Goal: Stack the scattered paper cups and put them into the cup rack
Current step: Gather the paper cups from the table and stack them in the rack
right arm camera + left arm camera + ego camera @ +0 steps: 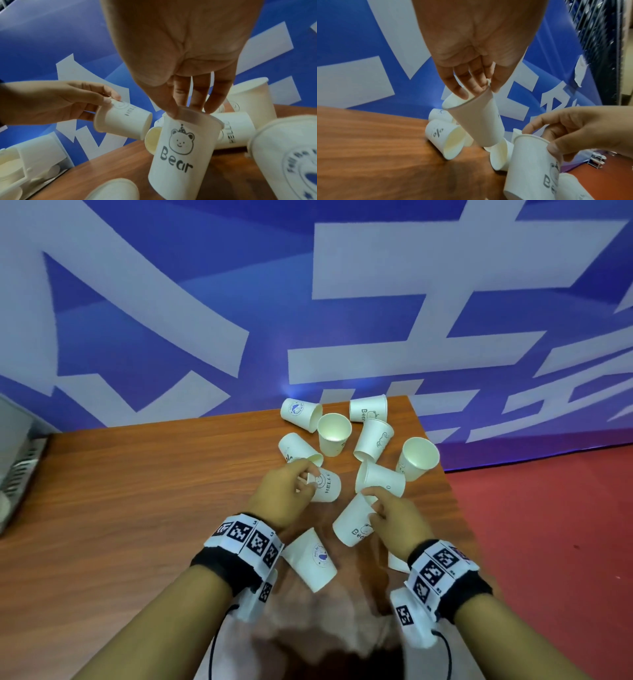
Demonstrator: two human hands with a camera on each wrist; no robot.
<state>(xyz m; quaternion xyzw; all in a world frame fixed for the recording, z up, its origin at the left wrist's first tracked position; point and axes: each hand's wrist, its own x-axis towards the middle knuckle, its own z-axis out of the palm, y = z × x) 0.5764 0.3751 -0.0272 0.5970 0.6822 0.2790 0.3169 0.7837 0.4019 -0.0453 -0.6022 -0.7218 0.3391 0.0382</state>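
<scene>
The left hand (287, 491) pinches the rim of a "HELLO" cup (327, 486), lifted and tipped on its side. The right hand (394, 517) pinches the rim of a "Bear" cup (352, 523), hanging mouth-up over the surface (137, 508). The other cups (334, 434) lie scattered beyond and around the hands on the far right of the surface, some upright, most on their sides.

I judge these cups very light and thin-walled: they will dent if squeezed at the middle and slide or roll at a touch. The rolled rim is the stiffest hold, as both hands use now; nesting needs the mouths lined up.

The rack (25, 166) shows only in the right wrist view, low at the left, cut off and blurred; its slots are hard to make out. A cup near the right wrist is mostly hidden.
</scene>
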